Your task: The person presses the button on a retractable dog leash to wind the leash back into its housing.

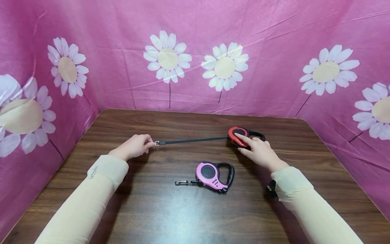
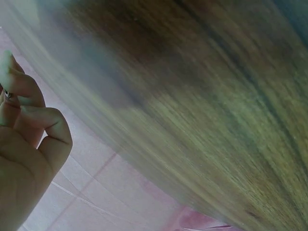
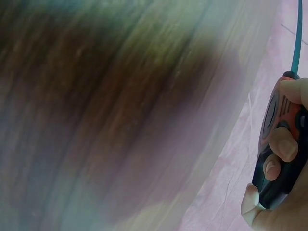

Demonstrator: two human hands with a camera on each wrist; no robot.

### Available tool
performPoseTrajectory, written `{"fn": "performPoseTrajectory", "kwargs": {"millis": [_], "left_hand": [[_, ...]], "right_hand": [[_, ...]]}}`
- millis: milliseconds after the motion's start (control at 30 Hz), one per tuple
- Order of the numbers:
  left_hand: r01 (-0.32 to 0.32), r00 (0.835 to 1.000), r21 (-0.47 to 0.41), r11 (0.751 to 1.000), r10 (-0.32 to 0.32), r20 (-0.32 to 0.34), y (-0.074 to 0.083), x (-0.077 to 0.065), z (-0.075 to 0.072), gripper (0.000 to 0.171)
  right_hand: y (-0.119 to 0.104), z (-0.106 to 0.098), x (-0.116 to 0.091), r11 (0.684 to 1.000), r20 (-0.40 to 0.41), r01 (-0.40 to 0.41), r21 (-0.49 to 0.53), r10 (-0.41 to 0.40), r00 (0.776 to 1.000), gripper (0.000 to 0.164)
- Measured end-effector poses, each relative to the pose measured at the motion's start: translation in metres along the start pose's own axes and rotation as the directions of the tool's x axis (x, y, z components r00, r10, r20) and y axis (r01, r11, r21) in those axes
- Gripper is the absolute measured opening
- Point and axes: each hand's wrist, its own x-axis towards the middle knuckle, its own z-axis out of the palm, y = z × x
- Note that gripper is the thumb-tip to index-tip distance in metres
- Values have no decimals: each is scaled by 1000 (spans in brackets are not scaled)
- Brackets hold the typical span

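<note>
My left hand (image 1: pixel 134 146) pinches the small metal clip (image 1: pixel 156 143) at the end of a black leash strap (image 1: pixel 195 140). That strap runs straight across to a red and black retractable leash (image 1: pixel 233 133). My right hand (image 1: pixel 260 150) grips the red leash's casing, and the right wrist view shows fingers curled over the casing (image 3: pixel 270 115). In the left wrist view the left hand (image 2: pixel 36 139) has bent fingers, with a bit of metal at the tips. Nearer me lies a pink and black retractable leash (image 1: pixel 210 181), its handle to the right.
The pink leash's metal clip (image 1: pixel 182 182) points left on the brown wooden table (image 1: pixel 146 210). Behind and at both sides hangs a pink cloth (image 1: pixel 115 67) with white daisies, close to the table's edges.
</note>
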Motion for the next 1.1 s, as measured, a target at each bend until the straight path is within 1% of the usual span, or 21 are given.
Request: {"fn": "performPoseTrajectory", "kwargs": {"millis": [167,333,600,667,1100], "left_hand": [[8,1000,-8,1000,-8,15,2,0,1,18],[5,1000,-9,1000,-5,14,3,0,3,17],[5,1000,2,1000,-5,17,5,2,5,17],[12,1000,0,1000,-12,21,5,2,5,17],[-20,1000,24,1000,20,0,10,4,7,17]], "right_hand": [[-2,1,0,1000,17,3,4,-3,1000,58],[-3,3,-1,1000,33,0,-7,0,999,58],[-6,4,0,1000,-4,26,-6,-26,1000,58],[-7,4,0,1000,-5,27,-7,-28,1000,58],[-12,4,3,999,1,41,-10,-41,999,58]]}}
